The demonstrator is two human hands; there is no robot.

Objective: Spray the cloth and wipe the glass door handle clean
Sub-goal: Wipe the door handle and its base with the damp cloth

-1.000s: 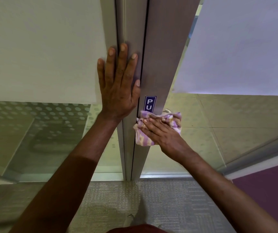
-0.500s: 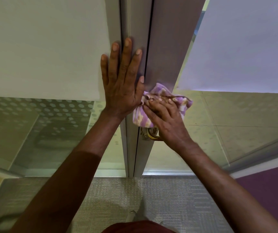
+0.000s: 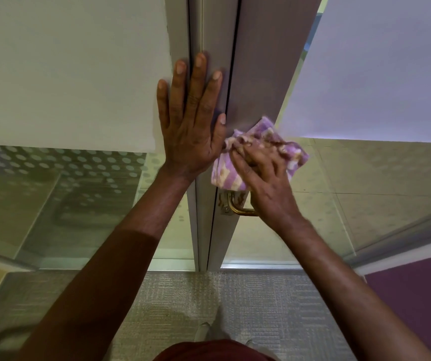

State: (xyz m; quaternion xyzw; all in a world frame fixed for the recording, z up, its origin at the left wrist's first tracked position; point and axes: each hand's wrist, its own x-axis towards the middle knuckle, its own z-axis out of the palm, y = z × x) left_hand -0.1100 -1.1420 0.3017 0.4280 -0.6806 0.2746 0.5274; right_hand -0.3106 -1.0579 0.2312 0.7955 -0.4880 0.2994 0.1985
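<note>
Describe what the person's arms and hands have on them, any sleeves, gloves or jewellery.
Both arms are bare from the bottom edge of the picture to the wrist: no sleeves show. The left hand and right hand wear no gloves, and no rings, watch or bracelets can be seen. The left hand's fingernails are short and unpainted. A dark red garment shows at the bottom edge.

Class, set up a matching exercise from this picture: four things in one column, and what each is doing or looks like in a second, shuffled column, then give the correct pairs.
Column A
1. left hand
2. right hand
3. cloth
4. door handle

Column B
a. brass-coloured, showing just below the cloth
b. flat with straight fingers against the door frame
c. purple and cream, bunched against the door
d. pressing the cloth to the door

Pairs: 1-b, 2-d, 3-c, 4-a
</note>
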